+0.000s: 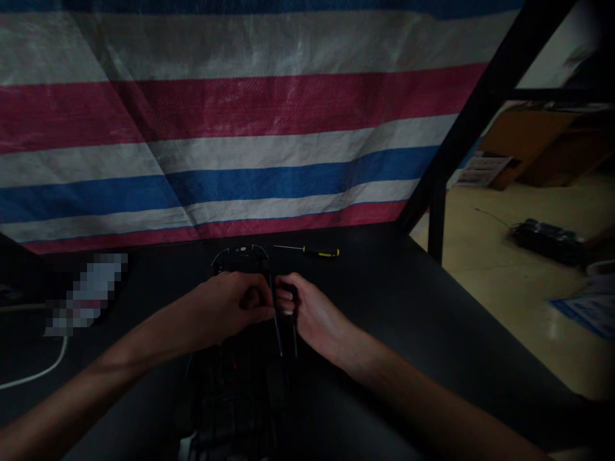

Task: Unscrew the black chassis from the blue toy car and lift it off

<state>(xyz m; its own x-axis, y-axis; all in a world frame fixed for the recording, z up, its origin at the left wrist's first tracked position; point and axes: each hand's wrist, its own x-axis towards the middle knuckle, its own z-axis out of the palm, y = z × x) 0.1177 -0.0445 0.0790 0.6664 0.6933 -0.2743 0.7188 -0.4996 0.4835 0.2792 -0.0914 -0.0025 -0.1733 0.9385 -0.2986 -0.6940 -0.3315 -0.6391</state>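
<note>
A dark model car (pixel 230 397) lies lengthwise in front of me, its details mostly lost in the dim light. Its curved far end (pixel 243 251) shows beyond my hands. My left hand (pixel 240 299) reaches over the car, thumb and fingers pinched at a thin strip (pixel 278 336) along its right side. Close beside it, my right hand (pixel 302 307) is closed, with its fingers curled. A thin rod (pixel 295 342) sticks out below that hand, but what the fingers hide I cannot make out.
Beyond the hands, a yellow and black screwdriver (pixel 321 251) lies on the dark table (pixel 384 307). A blurred-out phone-like object (pixel 91 291) with a white cable (pixel 52 366) is at left. Striped sheeting (pixel 240 105) hangs behind; a black frame post (pixel 446 134) stands at the right.
</note>
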